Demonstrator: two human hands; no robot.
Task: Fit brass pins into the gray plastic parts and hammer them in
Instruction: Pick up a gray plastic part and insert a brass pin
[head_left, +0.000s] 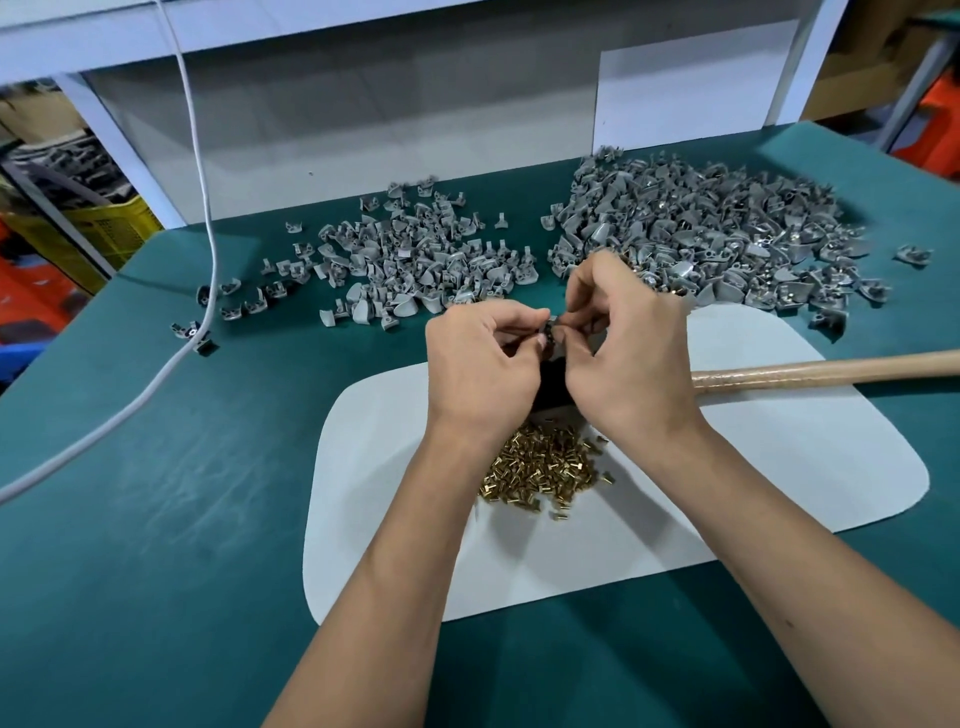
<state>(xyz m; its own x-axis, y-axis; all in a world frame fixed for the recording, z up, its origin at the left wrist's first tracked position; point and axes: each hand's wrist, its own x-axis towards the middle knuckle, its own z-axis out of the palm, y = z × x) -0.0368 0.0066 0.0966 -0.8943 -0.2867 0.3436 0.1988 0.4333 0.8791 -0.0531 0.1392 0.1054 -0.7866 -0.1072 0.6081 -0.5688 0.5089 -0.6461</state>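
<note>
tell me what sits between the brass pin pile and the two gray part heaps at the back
In the head view, both hands, left hand and right hand, pinching one gray part above the white mat.

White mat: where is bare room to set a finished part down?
Free: the white mat right of the brass pins, below the hammer handle; also its left edge. Crowded: both gray part piles behind the hands.

Bare forearms (395, 571), no sleeves.
</note>
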